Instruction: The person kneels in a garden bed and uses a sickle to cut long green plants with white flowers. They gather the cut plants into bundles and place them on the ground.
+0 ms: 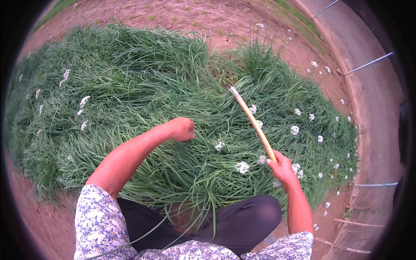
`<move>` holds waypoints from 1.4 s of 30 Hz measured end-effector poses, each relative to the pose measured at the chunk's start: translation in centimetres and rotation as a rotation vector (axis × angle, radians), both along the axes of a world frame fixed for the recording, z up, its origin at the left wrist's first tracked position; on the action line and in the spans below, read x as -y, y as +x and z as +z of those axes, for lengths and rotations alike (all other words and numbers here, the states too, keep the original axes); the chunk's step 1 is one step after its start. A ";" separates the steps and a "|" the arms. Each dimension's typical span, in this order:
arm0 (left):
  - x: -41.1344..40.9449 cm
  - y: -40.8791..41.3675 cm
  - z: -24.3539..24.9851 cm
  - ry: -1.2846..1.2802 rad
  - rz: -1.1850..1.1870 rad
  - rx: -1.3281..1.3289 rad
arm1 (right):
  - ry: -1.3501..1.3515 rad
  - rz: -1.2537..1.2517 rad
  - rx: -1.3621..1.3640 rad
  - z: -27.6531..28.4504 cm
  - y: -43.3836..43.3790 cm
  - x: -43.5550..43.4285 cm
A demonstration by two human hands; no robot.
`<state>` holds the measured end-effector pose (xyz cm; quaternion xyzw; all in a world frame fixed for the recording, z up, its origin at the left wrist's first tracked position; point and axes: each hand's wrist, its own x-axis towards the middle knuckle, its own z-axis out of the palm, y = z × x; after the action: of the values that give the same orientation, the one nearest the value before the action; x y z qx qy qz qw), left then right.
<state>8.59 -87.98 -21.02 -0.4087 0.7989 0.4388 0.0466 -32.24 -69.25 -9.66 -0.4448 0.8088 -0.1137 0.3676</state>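
Before me is a dense patch of long, strap-leaved green plants with white flower clusters, which look like garlic chives. My left hand is curled into a fist low over the leaves, near the middle of the patch. Its fingers point down and away, so whether leaves are gripped in it is hidden. My right hand grips the lower end of a wooden-handled tool, thumb along the shaft. The handle slants up and left to a pale metal collar. The tool's head is hidden among the leaves there.
Bare reddish soil borders the patch at the far side. A concrete path curves along the right, with thin metal rods over it. Thin sticks lie at lower right. My bent knees are at the patch's near edge.
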 end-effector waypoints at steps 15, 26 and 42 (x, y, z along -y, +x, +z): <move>0.5 -1.1 -1.5 -0.017 -0.071 0.051 | -0.038 0.024 0.061 1.0 -1.4 -4.4; -0.1 -1.0 -1.3 0.002 -0.054 0.043 | 0.022 -0.178 0.171 -0.1 1.5 3.9; 0.2 -1.4 -2.1 -0.001 -0.067 0.012 | 0.064 -0.415 0.145 -2.2 -1.6 -7.6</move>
<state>7.19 -88.14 -23.09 -0.3844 0.8120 0.4341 0.0662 -33.81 -61.69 -11.87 -0.2472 0.8577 -0.1927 0.4074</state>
